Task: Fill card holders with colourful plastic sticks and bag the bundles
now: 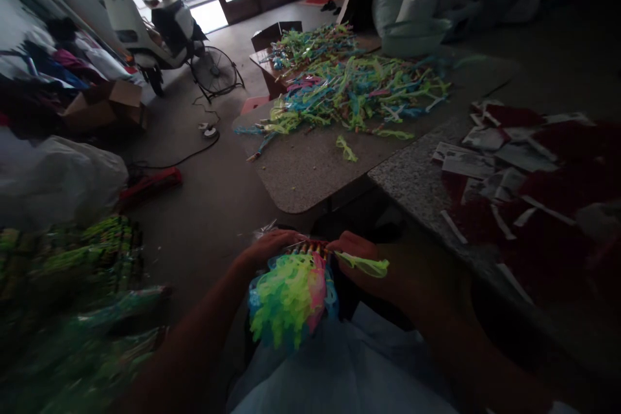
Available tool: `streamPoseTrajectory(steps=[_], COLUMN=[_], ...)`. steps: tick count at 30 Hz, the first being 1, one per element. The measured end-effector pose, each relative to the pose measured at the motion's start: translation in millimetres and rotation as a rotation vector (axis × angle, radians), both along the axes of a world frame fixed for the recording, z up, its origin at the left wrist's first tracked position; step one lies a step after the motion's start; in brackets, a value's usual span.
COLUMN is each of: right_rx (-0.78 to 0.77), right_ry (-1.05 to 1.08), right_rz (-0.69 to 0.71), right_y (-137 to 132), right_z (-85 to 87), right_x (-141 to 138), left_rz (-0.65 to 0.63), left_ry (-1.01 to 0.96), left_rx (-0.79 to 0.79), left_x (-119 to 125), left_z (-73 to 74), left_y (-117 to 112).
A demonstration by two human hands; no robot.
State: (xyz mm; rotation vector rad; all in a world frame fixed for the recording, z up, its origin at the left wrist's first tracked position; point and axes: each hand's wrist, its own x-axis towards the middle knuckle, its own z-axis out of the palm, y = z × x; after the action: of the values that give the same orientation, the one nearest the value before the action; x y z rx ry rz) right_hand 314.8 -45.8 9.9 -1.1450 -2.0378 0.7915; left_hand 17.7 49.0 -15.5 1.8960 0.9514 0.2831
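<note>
Low in front of my body is a bundle of neon rubbery pieces (284,297), mostly yellow-green with pink and blue ones at its right side. Their stick-like ends are lined up along the top. My left hand (275,244) is closed around the upper left of the bundle, beside some clear plastic film (264,229). At the bundle's upper right, my right hand (356,251) is closed with one yellow-green piece (366,264) sticking out of it to the right. The fingertips of both hands are partly hidden.
A stone-patterned table (295,181) bears a pile of similar neon pieces (359,90). Right of it, another tabletop (402,178) holds red and white packets (468,162). Packed green goods (97,239) lie lower left. A scooter (155,32) and a wheel-like fan (213,71) stand farther back.
</note>
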Motion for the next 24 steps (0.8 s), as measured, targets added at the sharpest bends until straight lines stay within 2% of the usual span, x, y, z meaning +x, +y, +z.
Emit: streamPoseTrajectory(steps=[3, 7, 9, 11, 15, 20, 24], right_rx=[0.029, 0.030, 0.048, 0.084, 0.192, 0.278, 0.400], right_ry=[-0.004, -0.071, -0.151, -0.213, -0.244, -0.213, -0.134], right_rz=[0.072, 0.084, 0.090, 0.093, 0.039, 0.016, -0.034], right_y=[0.1, 1.0, 1.6, 2.0, -0.3, -10.7, -19.1], right_z=[-7.1, 2.8, 9.2, 11.3, 5.0, -3.2, -19.9], right_x=[1.7, 1.3, 0.4, -1.5, -7.9, -11.3, -13.1], left_rz=[-0.091, -0.097, -0.075, -0.014, 0.093, 0.157, 0.152], left_ry=[-0.010, -0.009, -0.026, -0.063, -0.118, -0.147, -0.161], left_rx=[0.055, 0.051, -0.017, -0.159, -0.400, -0.551, -0.535], left_x=[-3.3, -1.4, 3.0, 8.4, 16.1, 18.6, 20.3], left_z=[-9.5, -11.9, -8.0, -4.0, -4.1, -9.3, -8.6], left_y=[4.7, 6.6, 6.2, 5.7, 3.6, -1.4, -2.9])
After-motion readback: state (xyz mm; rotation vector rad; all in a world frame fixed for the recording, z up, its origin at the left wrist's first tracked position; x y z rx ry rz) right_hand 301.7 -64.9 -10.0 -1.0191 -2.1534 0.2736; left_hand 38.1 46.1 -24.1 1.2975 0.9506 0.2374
